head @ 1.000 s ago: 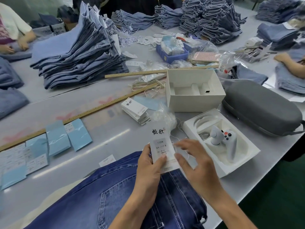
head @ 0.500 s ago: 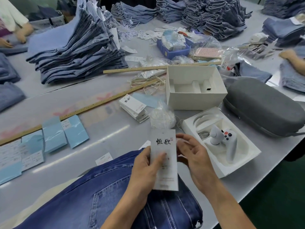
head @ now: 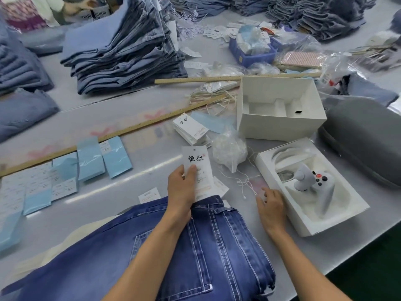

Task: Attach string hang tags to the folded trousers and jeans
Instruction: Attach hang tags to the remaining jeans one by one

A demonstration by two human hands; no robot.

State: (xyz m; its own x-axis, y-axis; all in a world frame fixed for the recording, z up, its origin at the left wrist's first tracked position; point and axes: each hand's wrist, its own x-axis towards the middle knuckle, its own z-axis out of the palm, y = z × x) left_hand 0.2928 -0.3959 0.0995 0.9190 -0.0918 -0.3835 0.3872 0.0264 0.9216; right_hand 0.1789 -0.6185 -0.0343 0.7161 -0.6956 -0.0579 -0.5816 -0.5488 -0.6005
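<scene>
Hang tag [head: 196, 170] pinched in left hand [head: 181, 187]; right hand [head: 271, 205] loose-fingered by white strings [head: 245, 181]; one dark jeans [head: 195, 246].

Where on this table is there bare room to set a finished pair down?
Bare table lies between the long wooden ruler, the light blue packets and the dark jeans. The right side is crowded by the controller tray and white box.

We can read two black brush-style Chinese characters, perhaps 恒欣, on the white hang tag [head: 196, 168] that the left hand [head: 181, 187] holds. The same characters stand on the top of the tag stack [head: 191, 128]. Smaller print is too blurred.
</scene>
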